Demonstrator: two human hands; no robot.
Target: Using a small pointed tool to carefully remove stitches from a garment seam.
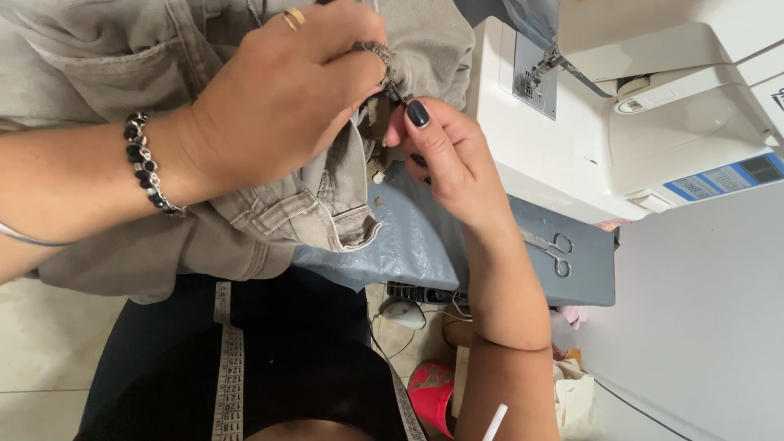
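Both hands are pinching the grey jacket [269, 220]: left hand [278, 98] and right hand [445, 155] gripping one seam; scissors [555, 253] lying untouched, sewing machine [653, 106] idle

Matt beige denim garment [269, 216], glossy white plastic sewing machine [653, 106], shiny metal scissors [555, 251].

Sewing workroom, white sewing machine [653, 106], small scissors [555, 251] on grey table [523, 269], tape measure [229, 367] around neck

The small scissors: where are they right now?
In the head view the scissors lie on the grey table, right of the right hand's forearm, below the white sewing machine.
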